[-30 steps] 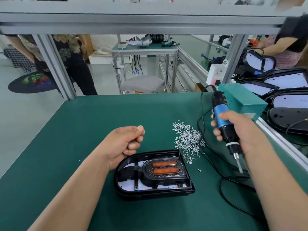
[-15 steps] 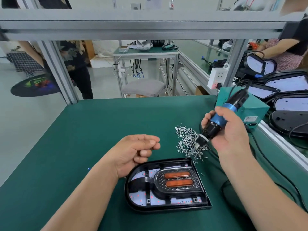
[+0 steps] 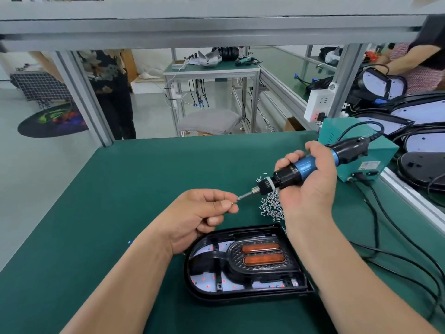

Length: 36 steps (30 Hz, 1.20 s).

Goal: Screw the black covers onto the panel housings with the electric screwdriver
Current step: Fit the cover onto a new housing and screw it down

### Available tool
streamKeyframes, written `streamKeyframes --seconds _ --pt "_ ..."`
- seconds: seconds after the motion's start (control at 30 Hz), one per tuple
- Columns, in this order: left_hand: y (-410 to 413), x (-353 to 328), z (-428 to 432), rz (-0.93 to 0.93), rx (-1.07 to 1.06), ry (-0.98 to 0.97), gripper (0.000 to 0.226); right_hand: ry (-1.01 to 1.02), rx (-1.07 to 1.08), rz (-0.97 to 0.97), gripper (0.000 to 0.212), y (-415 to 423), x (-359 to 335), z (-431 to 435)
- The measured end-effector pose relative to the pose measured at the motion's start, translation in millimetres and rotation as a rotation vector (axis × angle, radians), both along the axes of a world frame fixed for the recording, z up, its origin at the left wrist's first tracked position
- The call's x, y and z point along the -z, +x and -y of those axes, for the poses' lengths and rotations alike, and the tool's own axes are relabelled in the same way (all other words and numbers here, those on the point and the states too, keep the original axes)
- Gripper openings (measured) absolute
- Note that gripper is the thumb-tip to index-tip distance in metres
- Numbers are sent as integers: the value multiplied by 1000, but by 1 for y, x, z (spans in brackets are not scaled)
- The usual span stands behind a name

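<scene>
A black panel housing (image 3: pixel 204 289) lies on the green table, with a black cover (image 3: pixel 262 257) bearing two orange strips set in it. My right hand (image 3: pixel 309 186) grips the blue and black electric screwdriver (image 3: pixel 301 171) above the table, its bit (image 3: pixel 245 195) pointing left. My left hand (image 3: pixel 202 215) pinches a small screw (image 3: pixel 232 202) between thumb and forefinger, right at the bit's tip. A pile of loose silver screws (image 3: pixel 272 206) lies behind the housing, partly hidden by my right hand.
A teal power box (image 3: pixel 370 160) stands at the table's right edge, its black cables (image 3: pixel 385 251) trailing across the table. Several finished panels (image 3: pixel 423 145) are stacked beyond the right rail. An aluminium frame (image 3: pixel 216 25) crosses overhead. People stand at back left and right.
My right hand swung the screwdriver from pointing down to pointing left and brought its bit to my left hand. My left hand rose slightly, pinching a screw at the tip.
</scene>
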<state>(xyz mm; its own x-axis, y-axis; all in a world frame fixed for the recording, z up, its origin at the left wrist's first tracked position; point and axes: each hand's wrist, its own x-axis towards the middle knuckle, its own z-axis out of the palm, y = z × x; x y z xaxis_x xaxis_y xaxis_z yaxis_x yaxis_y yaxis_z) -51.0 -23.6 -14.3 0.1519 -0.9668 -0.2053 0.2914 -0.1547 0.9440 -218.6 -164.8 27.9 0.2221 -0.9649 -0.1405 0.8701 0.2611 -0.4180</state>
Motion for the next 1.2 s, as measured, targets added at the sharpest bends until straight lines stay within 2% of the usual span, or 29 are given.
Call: streamKeyframes --seconds 0.8,0.97,1.2 --pt "-2 0 0 48 -15 13 18 -116 -30 -64 13 3 4 -5" --pt "-3 2 1 137 -69 18 19 -165 -33 -151 20 5 6 -4" --pt "-4 1 0 142 -63 -1 17 -72 -21 -131 32 4 13 0"
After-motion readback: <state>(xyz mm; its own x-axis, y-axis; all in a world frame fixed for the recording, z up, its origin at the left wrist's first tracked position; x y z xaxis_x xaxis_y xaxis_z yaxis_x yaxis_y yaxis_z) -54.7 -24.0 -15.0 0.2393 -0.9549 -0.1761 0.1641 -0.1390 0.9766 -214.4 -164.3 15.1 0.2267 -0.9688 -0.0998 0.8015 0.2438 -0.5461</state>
